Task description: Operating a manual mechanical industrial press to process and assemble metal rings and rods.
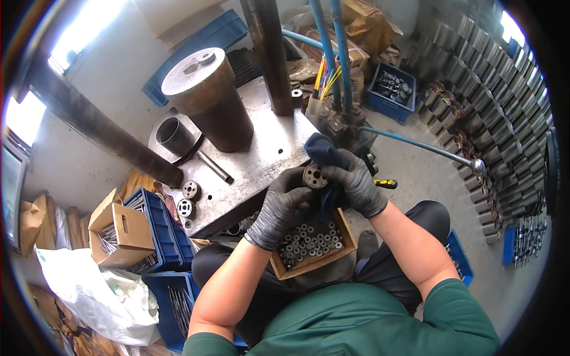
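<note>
Both gloved hands grip a round metal disc point(315, 176) above a box of small metal parts point(313, 242); the left hand point(279, 207) pinches its edge, the right hand point(355, 181) presses a blue cloth point(323, 151) around it

Metalworking workshop: steel press table point(261, 160) just beyond the hands, blue crates point(160, 228) of metal parts to their left, stacked metal pieces point(504, 107) far right, concrete floor.

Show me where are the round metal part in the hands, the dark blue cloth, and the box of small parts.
round metal part point(315, 176), head view, its holed face
dark blue cloth point(322, 149), head view, upper fold
box of small parts point(350, 236), head view, right wall
</note>
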Tool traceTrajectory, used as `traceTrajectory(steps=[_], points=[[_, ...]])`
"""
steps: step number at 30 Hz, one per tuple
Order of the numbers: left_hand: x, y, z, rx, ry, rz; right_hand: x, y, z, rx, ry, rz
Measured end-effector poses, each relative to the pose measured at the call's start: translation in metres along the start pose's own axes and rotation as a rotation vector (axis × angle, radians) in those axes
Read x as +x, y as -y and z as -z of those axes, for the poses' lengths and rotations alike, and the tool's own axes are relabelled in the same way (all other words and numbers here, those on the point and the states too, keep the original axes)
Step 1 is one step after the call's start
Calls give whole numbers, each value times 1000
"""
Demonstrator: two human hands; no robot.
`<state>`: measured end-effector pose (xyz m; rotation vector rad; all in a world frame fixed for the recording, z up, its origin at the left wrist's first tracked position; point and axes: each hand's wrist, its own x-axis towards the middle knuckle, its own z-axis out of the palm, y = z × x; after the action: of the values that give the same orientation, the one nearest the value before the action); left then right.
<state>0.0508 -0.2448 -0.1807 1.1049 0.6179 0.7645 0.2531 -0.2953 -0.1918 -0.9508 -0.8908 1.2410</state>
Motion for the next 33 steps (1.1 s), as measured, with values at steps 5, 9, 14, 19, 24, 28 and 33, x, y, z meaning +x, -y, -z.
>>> traceTrajectory(steps=[5, 9, 14, 19, 24, 28, 33], points=[[5, 15, 0, 110, -28, 59, -3, -9, 3, 30, -2, 48], [3, 12, -6, 246, -118, -62, -2, 11, 6, 330, 83, 66], [10, 34, 1, 498, -119, -307, -10, 12, -9, 86, 181, -6], [9, 29, -16, 746, -65, -547, -10, 1, -13, -246, 74, -22], [2, 27, -12, 364, 27, -334, -19, -4, -9, -12, 67, -28], [-6, 23, -9, 42, 124, -126, -25, -8, -6, 10, 22, 7], [-8, 2, -16, -280, 137, 9, -34, -5, -2, 35, -26, 90]])
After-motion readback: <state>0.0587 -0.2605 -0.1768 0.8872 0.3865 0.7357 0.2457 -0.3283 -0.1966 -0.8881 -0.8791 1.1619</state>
